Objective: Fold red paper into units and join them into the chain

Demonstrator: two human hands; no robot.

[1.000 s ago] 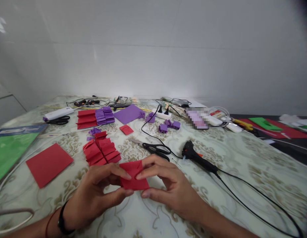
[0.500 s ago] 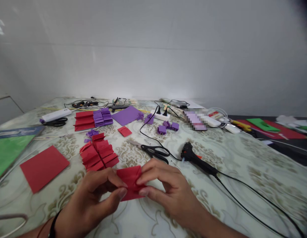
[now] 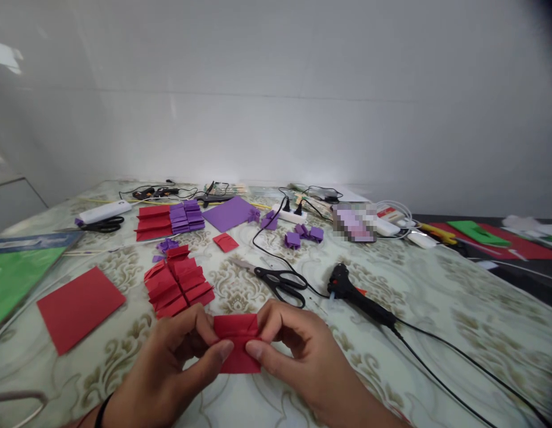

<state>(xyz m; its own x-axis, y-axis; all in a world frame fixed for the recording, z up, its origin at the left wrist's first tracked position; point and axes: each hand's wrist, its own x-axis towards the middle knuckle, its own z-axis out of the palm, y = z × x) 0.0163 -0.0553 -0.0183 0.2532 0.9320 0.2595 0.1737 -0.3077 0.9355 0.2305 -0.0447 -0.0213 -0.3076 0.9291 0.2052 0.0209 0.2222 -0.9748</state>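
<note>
A small red piece of paper [image 3: 238, 351] with a crease across it is held between both hands, above the table's front. My left hand [image 3: 173, 356] pinches its left edge between thumb and fingers. At the right edge my right hand [image 3: 298, 356] grips it the same way, thumb on the face turned to me. Just beyond my left hand lies a stack of folded red paper pieces [image 3: 178, 282]. Black-handled scissors [image 3: 278, 282] lie beyond my right hand, and a black glue gun [image 3: 363, 300] rests to their right.
Flat red paper [image 3: 82, 309] lies at left, beside a green packet [image 3: 24, 273]. Farther back are folded purple pieces [image 3: 187, 216], a purple sheet [image 3: 229, 214], a small red piece [image 3: 225, 242] and a white power strip [image 3: 289, 212]. The glue gun's cord [image 3: 441, 368] runs to the lower right.
My right fingers have shifted from the paper's face to its right edge. Both thumbs now press on the front, and the crease shows more plainly. The view has tilted slightly upward.
</note>
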